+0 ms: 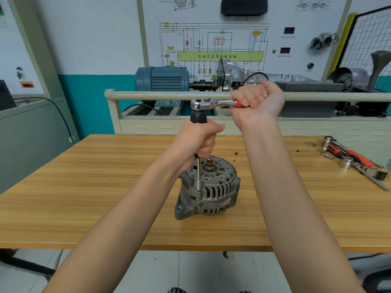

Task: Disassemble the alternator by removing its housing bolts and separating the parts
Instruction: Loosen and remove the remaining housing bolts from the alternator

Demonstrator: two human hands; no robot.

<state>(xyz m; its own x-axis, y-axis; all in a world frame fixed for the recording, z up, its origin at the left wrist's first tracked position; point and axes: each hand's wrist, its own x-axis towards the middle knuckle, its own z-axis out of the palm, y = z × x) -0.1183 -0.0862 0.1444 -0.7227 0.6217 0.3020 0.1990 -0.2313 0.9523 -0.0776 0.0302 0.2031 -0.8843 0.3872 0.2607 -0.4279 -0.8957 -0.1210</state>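
Observation:
A grey alternator (211, 191) stands on the wooden table (105, 187), shaft end up, with a brass-coloured shaft tip at its top. A long steel extension bar (199, 176) stands upright with its socket on a bolt at the housing's left rim. My left hand (200, 140) grips the black handle of this driver. A chrome ratchet (208, 104) sits on top of the black handle. My right hand (257, 102) grips the ratchet's red handle, out to the right.
Loose tools (351, 159) lie at the table's right: red-handled drivers, sockets and a flat bar. Small dark bits lie behind the alternator. Beyond the table stands a training bench with a rail (158, 95), a blue motor (163, 79) and a wiring board.

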